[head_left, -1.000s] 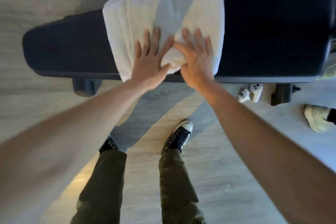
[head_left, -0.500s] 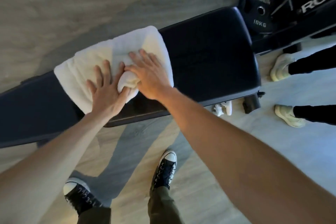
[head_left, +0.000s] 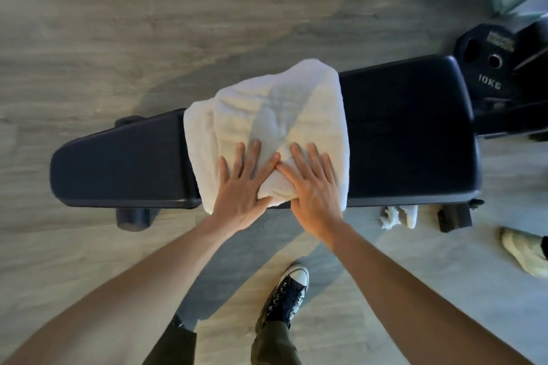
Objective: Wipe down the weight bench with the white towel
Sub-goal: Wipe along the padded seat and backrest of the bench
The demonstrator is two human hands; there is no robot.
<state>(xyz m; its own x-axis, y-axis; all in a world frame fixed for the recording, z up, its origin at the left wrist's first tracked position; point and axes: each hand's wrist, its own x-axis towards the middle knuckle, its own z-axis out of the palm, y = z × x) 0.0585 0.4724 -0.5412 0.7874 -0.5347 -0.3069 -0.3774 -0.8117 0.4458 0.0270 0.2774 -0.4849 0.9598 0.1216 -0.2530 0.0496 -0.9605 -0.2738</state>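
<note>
Slid back toward bench middle since half a second ago: white towel [head_left: 267, 124], draped across black weight bench [head_left: 409, 139] pad. Pressed flat, fingers spread, side by side: left hand [head_left: 241, 187], right hand [head_left: 311, 188], no grasp, apparently spreading pressure for broad wiping strokes.

Location type: gym or weight-training room. Evidence: a long black padded weight bench [head_left: 400, 139] stands on its feet on grey wood-pattern plank flooring [head_left: 89, 24]. Just beyond the bench's wide end, a black round weight plate marked "10KG" [head_left: 489, 68] sits against dark metal rack framing [head_left: 510, 118]. A folded white terry towel [head_left: 267, 115] lies across the padded surface. Pale athletic shoes [head_left: 522, 249] of another person show at the right edge.
</note>
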